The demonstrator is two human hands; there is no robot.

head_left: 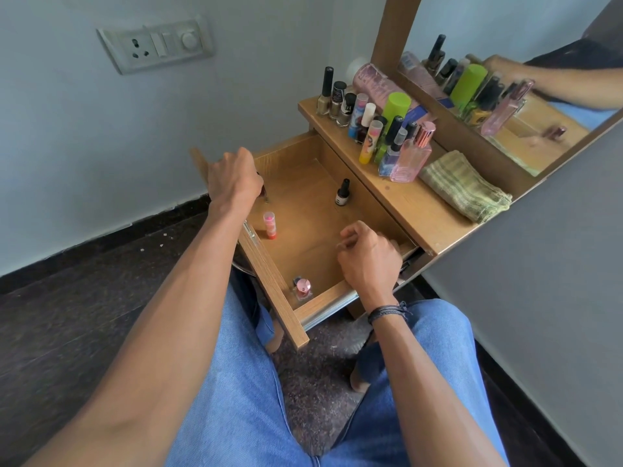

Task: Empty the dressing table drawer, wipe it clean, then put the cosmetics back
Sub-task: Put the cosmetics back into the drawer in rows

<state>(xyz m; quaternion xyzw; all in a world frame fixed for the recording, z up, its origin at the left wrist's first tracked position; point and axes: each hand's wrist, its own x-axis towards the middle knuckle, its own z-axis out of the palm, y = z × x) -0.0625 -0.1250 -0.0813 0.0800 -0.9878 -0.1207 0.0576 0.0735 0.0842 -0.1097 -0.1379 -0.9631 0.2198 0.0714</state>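
The wooden drawer [305, 308] stands pulled out over my lap. My left hand [232, 176] is at its far left corner, fingers curled round a small dark-red item [262, 191] that is mostly hidden. My right hand [367, 254] hovers over the drawer's right side, fingers loosely curled, holding nothing I can see. Inside stand a pink-and-orange tube [269, 225], a black-capped bottle [342, 192] and a pink-capped bottle [302, 288]. Many cosmetics [377, 129] crowd the table top [414, 200].
A folded green striped cloth [467, 187] lies on the table top right of the bottles. A mirror [526, 106] stands behind. A wall socket panel [155, 45] is on the left wall. My knees in blue jeans sit under the drawer.
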